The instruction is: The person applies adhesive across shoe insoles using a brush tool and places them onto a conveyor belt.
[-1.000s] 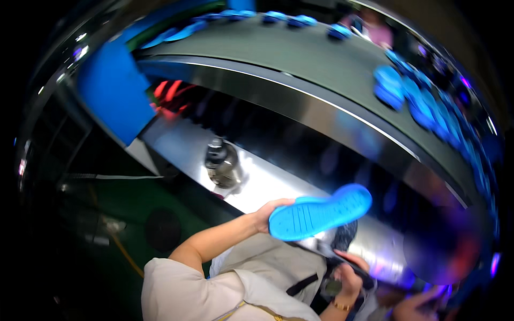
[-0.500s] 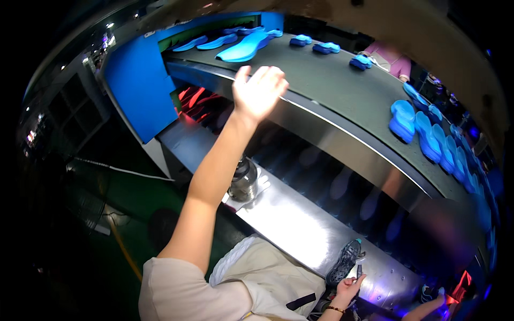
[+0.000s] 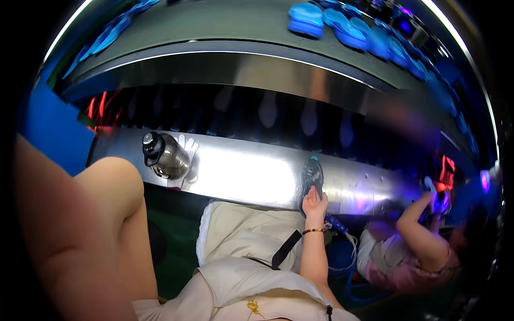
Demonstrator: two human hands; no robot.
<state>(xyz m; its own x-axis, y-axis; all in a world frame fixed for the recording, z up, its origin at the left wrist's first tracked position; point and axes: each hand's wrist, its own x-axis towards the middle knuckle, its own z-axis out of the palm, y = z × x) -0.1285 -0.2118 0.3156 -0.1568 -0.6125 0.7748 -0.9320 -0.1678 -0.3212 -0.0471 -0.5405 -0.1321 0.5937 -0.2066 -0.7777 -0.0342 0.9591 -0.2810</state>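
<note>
Your right hand (image 3: 315,204), just below and right of the middle of the frame, is unclenched, its fingers close together and nothing visible in its grip. The fingers overlap the near end of a dark shoe (image 3: 312,172); whether they touch it is hard to tell. That shoe lies on a shiny metal bench (image 3: 251,171), its turquoise tip toward the top. A beaded bracelet (image 3: 313,230) circles your wrist. Your bent left arm (image 3: 126,192) fills the lower left, blurred; you cannot make out the left hand, so its state cannot be told. Left of centre, a bottle (image 3: 172,159) with a black lid partly covers a white glove (image 3: 189,145). Across the top, a belt (image 3: 219,21) carries blue soles (image 3: 305,22). Another person (image 3: 423,246) is at the lower right.
</note>
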